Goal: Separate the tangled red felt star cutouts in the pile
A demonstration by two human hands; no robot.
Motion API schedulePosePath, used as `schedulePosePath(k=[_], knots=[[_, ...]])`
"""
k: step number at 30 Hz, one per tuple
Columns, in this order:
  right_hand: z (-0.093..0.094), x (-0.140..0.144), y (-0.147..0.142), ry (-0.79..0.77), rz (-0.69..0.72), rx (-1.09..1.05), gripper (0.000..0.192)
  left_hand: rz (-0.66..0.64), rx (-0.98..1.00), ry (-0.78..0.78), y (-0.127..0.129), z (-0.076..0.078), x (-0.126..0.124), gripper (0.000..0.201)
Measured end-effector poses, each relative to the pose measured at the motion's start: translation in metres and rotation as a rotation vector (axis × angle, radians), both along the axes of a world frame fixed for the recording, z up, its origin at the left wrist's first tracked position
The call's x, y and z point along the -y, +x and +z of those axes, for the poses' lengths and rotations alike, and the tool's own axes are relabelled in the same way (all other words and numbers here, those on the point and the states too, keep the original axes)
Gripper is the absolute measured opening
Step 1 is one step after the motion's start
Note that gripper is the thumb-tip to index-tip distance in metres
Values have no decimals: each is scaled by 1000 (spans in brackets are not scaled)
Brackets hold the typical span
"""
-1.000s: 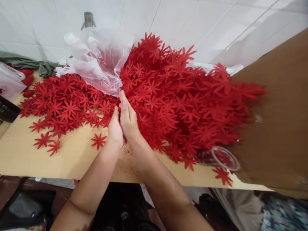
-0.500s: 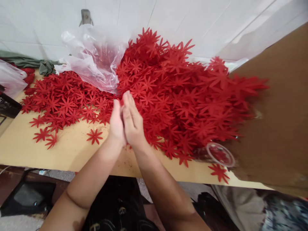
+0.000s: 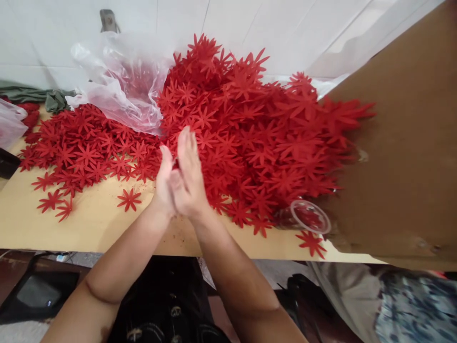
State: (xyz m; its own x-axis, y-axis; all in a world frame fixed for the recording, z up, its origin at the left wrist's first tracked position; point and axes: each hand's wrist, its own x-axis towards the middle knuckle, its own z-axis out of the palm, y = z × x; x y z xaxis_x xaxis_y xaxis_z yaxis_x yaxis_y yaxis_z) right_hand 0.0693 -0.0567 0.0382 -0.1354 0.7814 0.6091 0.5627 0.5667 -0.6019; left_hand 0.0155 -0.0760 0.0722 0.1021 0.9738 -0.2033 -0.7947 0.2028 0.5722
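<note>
My left hand [image 3: 164, 183] and my right hand [image 3: 189, 178] are pressed palm to palm above the table, fingers straight and pointing away from me. A bit of dark red shows in the gap between them; I cannot make out whether it is a held piece or the pile behind. Just beyond and to the right rises a large heap of red flower-shaped cutouts [image 3: 250, 138]. A flatter spread of the same cutouts [image 3: 82, 147] lies to the left. One loose red cutout [image 3: 129, 200] rests left of my wrists.
A clear plastic bag [image 3: 121, 90] lies on the pile against the white wall. At right stand a cardboard sheet [image 3: 400, 157] and a tipped clear plastic cup [image 3: 309, 216]. Green cloth [image 3: 53, 99] is at the back left. The tan tabletop [image 3: 89, 228] has brown crumbs.
My hands have shifted against each other, the right one sliding forward and its thumb now across the left palm. The whole view has moved a little, so things appear further left.
</note>
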Motion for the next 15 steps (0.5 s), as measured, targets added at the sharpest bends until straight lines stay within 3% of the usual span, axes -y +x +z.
schedulePosePath(k=[3,8,11,15], knots=[[0,-11,6,-34,-59,-99,62,-155,14,115,3,-5,-4,56],[-10,-6,4,-46,40,-52,75,-38,1,137,5,-18,-11,51],[-11,-4,4,-183,-15,-180,74,-124,-31,153,5,-15,-7,54],[-6,0,0,1,56,-99,80,-76,-68,156,3,-9,-7,58]])
